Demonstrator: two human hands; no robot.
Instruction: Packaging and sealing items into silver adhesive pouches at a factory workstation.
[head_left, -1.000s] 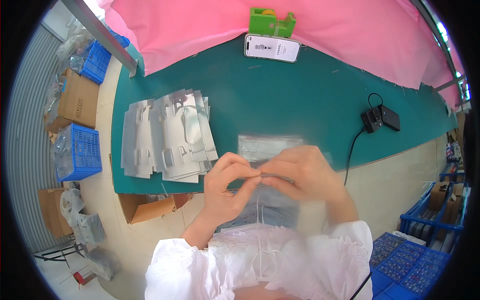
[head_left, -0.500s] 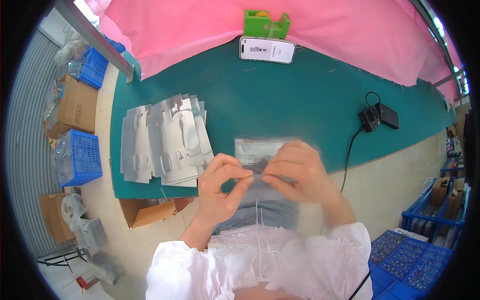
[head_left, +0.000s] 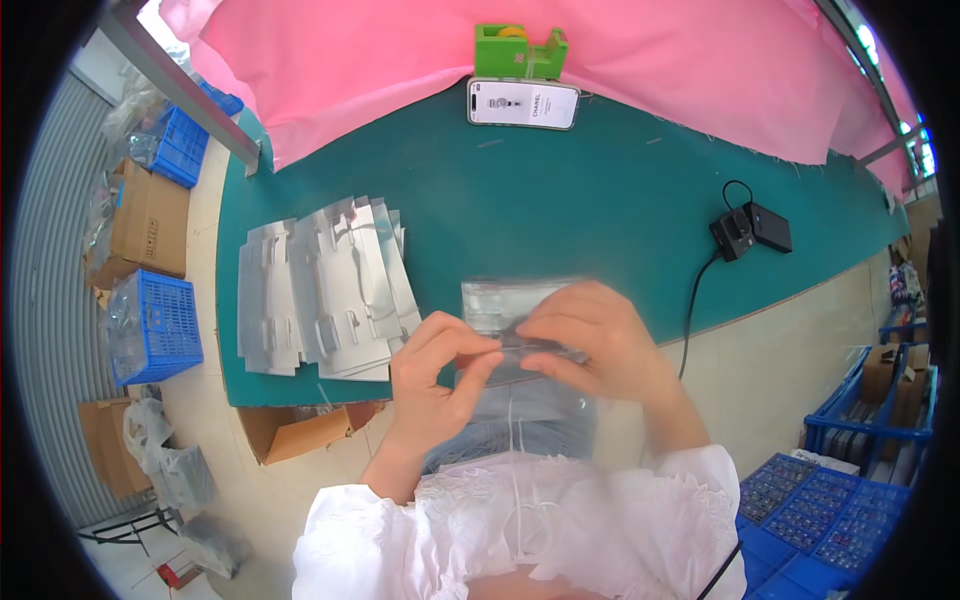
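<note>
A clear plastic bag [head_left: 480,300] lies across the front edge of the green table, and its lower part hangs toward my lap. My left hand [head_left: 440,375] is closed, with thumb and forefinger pinching the bag's edge. My right hand [head_left: 595,335] is curled loosely round the same edge, a small gap showing between its thumb and fingers. Its fingers and back cover the bag's right part. Something silvery and flat shows through the film; its kind is unclear. Left of my hands, overlapping silvery-white flat pieces with cut-outs [head_left: 350,290] are spread in a pile.
A phone [head_left: 522,104] leans by a green tape dispenser [head_left: 520,52] at the back, before a pink cloth [head_left: 370,60]. A black device with a cable [head_left: 733,235] sits at the right. Blue crates [head_left: 165,325] and cardboard boxes stand on the left floor; blue trays [head_left: 825,510] are lower right.
My right thumb and fingers have parted slightly and shifted a little left along the bag's edge. The left hand keeps its pinch. The whole view has shifted slightly.
</note>
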